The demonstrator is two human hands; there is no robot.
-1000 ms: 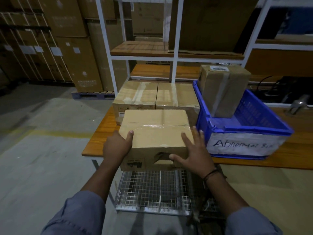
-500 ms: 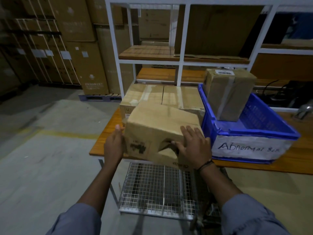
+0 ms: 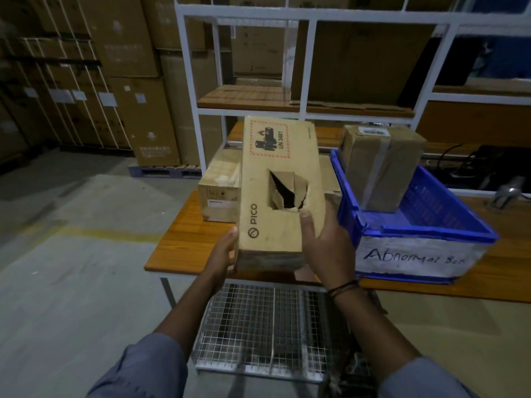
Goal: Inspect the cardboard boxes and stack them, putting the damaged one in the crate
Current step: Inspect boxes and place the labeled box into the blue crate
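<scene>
I hold a brown cardboard box [image 3: 275, 225] upright above the front of the wooden table [image 3: 184, 248]. Its facing side has a torn hole in the middle, a PICO mark and a red-bordered label. My left hand [image 3: 222, 251] grips its lower left edge. My right hand [image 3: 324, 242] grips the lower right side, thumb on the face just below the hole. To the right stands a blue crate [image 3: 431, 228] labelled "Abnormal Bin" with a taped box [image 3: 379, 168] inside. Behind the held box lie two more boxes [image 3: 221, 191], mostly hidden.
A white metal shelf rack [image 3: 304, 67] rises behind the table. A wire mesh basket [image 3: 273, 326] sits below the table's front edge. Stacked large cartons [image 3: 123, 81] on a pallet stand at the back left, with concrete floor to the left.
The box has been lifted off the table and turned upright, so its torn side now faces me. Both hands moved with it and grip its lower end.
</scene>
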